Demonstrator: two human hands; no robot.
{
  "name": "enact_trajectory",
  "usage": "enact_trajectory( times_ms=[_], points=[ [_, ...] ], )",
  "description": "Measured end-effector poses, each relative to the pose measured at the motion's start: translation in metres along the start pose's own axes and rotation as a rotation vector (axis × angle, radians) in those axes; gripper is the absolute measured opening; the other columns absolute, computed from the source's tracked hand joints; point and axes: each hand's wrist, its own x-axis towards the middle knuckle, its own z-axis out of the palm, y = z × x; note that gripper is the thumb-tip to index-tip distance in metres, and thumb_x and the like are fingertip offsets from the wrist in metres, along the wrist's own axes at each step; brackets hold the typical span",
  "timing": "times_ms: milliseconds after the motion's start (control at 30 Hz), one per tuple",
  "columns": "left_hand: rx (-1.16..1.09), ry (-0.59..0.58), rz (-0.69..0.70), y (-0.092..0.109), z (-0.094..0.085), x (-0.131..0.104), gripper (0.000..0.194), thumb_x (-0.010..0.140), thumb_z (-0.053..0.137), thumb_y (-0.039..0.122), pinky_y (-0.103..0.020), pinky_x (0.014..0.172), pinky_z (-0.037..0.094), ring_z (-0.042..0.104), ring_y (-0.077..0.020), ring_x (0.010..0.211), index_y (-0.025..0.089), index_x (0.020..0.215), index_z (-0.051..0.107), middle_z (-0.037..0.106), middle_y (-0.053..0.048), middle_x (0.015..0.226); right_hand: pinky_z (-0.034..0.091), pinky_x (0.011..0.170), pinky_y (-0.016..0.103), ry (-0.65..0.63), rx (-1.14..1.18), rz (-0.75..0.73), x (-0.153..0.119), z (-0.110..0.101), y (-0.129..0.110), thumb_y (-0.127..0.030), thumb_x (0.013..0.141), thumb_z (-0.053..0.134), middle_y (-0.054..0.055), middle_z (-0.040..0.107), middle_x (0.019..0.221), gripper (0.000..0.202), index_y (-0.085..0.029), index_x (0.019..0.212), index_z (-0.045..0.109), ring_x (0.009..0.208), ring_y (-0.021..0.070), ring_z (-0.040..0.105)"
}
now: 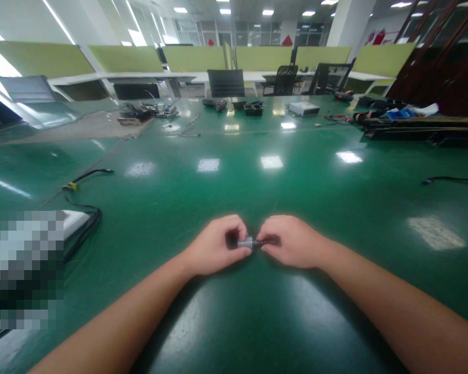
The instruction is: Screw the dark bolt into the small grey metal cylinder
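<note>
The left forearm (140, 311) and right forearm (382, 293) come in from the two bottom corners and slant inward, so the hands meet in the middle, low over the near part of the green table (237, 192). Whether they rest on it is hard to tell.

The left hand (212, 246) curls its fingers over, thumb underneath, pinching a small grey cylinder (245, 243) between the tips. The right hand (294, 241) faces it with the back of the hand up, thumb and fingers closed around a dark ribbed rod (262, 242) that lies in line with the cylinder. The rod may be a screw or a spring; the blur hides which, and its far end is covered by the fingers. The hands are close together with a narrow gap between.

For this two-handed work, it seems best to steady the cylinder with the left hand and let the right move the rod, holding both on one straight line. A light grip near the joint should guard against tilting or slipping, and staying low would mean a short drop.

Farther off, a black cable (93, 173) lies to the left, and a white box (303, 108) sits near the far edge.
</note>
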Motion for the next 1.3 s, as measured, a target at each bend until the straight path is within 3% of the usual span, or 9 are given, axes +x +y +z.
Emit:
enact_trajectory(
  times_ms=[1300],
  points=[
    [-0.055, -0.018, 0.008, 0.000, -0.003, -0.001, 0.017, 0.079, 0.074, 0.022, -0.028, 0.074, 0.045, 0.058, -0.0163, 0.080, 0.018, 0.079, 0.057, 0.062, -0.001, 0.086, 0.040, 0.064, 0.025, -0.055, -0.014, 0.145, -0.012, -0.018, 0.005, -0.015, 0.078, 0.074, -0.001, 0.066, 0.078, 0.009, -0.020, 0.085, 0.070, 0.069, 0.0123, 0.057]
  ],
)
